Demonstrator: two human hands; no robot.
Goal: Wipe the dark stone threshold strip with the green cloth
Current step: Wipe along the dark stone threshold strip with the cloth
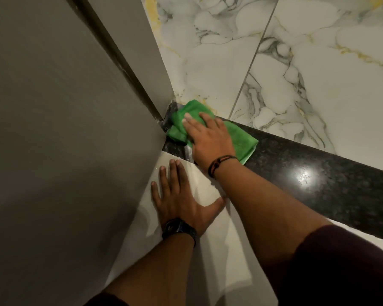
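A dark speckled stone threshold strip (307,180) runs from the wall corner at centre to the right edge of the head view. A green cloth (239,138) lies on its left end, right against the corner. My right hand (208,140) presses flat on the cloth, fingers pointing toward the corner, a dark cord band on the wrist. My left hand (179,199) rests flat with spread fingers on the pale floor tile just in front of the strip, holding nothing; a dark watch sits on that wrist.
A grey wall or door panel (64,129) fills the left side, with a dark vertical frame edge (119,60) meeting the strip at the corner. White marble floor tiles (296,62) with grey and gold veins lie beyond the strip. Plain pale tile (208,250) lies on my side.
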